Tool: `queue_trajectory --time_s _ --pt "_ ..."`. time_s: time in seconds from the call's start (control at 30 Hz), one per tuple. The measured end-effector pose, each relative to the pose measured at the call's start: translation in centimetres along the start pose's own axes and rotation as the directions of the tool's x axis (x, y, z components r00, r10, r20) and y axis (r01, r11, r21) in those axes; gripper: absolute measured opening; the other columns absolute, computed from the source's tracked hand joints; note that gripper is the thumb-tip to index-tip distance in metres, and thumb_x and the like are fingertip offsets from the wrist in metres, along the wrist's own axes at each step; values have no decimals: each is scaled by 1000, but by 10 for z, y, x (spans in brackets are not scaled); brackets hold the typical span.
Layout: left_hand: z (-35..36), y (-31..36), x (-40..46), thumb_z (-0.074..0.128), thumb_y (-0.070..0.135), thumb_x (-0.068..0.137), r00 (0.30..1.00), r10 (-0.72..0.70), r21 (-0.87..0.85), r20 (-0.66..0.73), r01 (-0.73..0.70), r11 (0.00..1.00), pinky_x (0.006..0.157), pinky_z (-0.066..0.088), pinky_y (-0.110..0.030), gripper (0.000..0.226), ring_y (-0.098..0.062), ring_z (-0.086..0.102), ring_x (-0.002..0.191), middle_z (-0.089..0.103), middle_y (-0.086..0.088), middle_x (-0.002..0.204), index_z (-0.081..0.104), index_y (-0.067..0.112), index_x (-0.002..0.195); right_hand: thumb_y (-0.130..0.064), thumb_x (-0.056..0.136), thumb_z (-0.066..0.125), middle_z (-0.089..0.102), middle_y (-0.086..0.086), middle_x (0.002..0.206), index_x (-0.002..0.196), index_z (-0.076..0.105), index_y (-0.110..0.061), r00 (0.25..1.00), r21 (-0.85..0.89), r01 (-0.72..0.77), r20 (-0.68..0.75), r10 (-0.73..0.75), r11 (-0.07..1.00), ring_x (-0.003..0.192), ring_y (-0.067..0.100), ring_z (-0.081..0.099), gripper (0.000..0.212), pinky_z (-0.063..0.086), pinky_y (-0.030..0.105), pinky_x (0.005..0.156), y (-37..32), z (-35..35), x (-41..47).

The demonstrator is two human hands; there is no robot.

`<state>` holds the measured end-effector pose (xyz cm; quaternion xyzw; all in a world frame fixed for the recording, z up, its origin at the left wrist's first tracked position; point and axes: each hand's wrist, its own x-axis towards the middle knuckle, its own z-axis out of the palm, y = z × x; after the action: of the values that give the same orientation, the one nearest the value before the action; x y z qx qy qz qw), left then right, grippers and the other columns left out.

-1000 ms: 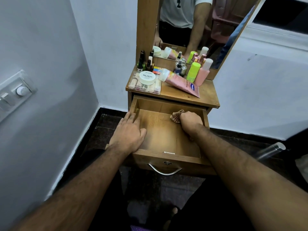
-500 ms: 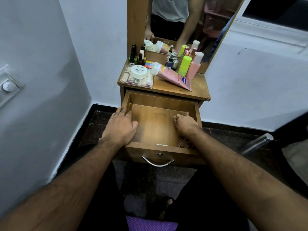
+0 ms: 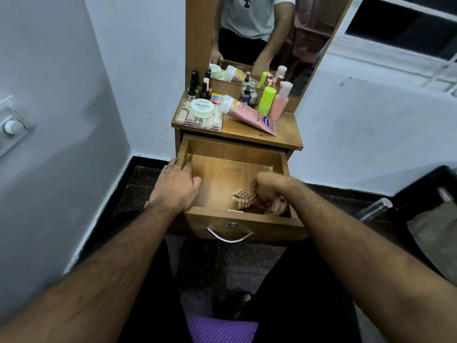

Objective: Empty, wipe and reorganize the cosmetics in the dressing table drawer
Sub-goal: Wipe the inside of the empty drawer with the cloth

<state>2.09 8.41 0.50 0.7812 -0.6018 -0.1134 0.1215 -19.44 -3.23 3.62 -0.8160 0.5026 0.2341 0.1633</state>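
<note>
Right hand (image 3: 268, 188) was bunched tight on a checked cloth (image 3: 249, 200) in the drawer's (image 3: 235, 154) front right corner, so this looked like the wiping step. Left hand (image 3: 176, 186) lay flat with loose fingers over the drawer's left wall, bracing it, holding nothing. The drawer was emptied; the cosmetics (image 3: 247, 105) crowded the tabletop's (image 3: 284, 134) back edge. Next I'd guess a swipe toward the back corners, then reloading.

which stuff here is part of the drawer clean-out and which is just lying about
Part of the job:
- drawer, pulled open and emptied
- checked cloth in the right hand
- left hand resting on the drawer's side
- cosmetics on the tabletop: white jar, pink tube, green bottle

Lying about:
- wall switch
- steel flask
- purple mat
</note>
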Motion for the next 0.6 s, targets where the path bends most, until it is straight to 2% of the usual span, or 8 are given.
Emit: queue_trajectory --time_s 0.07,0.1,0.13,0.2,0.3,0.37,0.5,0.6 --pt "1 -1 1 30 35 97 1000 -2 -4 2 2 1000 123 16 -41 58 -26 18 150 29 -13 159 37 9 149 -19 89 66 66 -4 98 97 65 -23 979 -3 8 -205 -9 1000 82 11 60 9 52 28 67 -5 -12 2" --pt "1 -1 1 30 35 97 1000 -2 -5 1 2 1000 123 15 -41 59 -26 18 150 29 -13 159 37 9 149 -23 89 67 66 -5 97 101 65 -24 957 -15 24 -289 -28 1000 85 13 61 12 52 29 67 -7 -15 5" --pt "1 -1 1 30 35 97 1000 -2 -7 2 2 1000 123 15 -41 59 -26 18 150 29 -13 159 37 10 149 -25 89 67 66 -4 102 108 66 -25 937 -24 46 -346 -51 999 91 15 62 19 50 29 69 -9 -16 9" --pt "0 0 1 30 35 97 1000 -8 -9 2 8 1000 123 15 -42 58 -26 17 150 29 -13 159 38 10 149 -24 92 64 66 0 114 119 65 -25 922 -49 90 -374 -102 995 105 19 63 27 50 29 78 -12 -6 19" --pt "0 -1 0 31 34 97 1000 -14 -14 -1 14 1000 123 15 -42 58 -25 17 150 30 -12 159 38 9 149 -20 96 56 63 3 123 129 61 -25 934 -101 107 -330 -134 989 113 21 60 33 50 34 94 -14 21 27" --pt "1 -1 0 31 34 97 1000 -10 -13 -4 10 1000 123 15 -42 58 -26 17 150 29 -13 159 37 9 149 -19 95 57 64 2 122 124 64 -26 933 -91 121 -329 -145 988 114 21 60 31 51 34 96 -10 28 27" --pt "1 0 0 31 34 97 1000 -7 -13 -5 7 1000 123 15 -42 58 -26 17 150 29 -13 159 38 9 149 -17 92 61 67 -3 115 104 72 -26 974 -134 167 -129 -185 977 105 16 62 19 53 32 91 1 23 15" --pt "1 -1 0 31 34 97 1000 -6 -17 -13 5 1000 123 15 -42 57 -26 18 150 31 -13 158 39 10 148 -7 89 60 69 -4 106 96 74 -23 986 -182 163 13 -164 970 98 15 63 22 55 31 86 6 24 2"
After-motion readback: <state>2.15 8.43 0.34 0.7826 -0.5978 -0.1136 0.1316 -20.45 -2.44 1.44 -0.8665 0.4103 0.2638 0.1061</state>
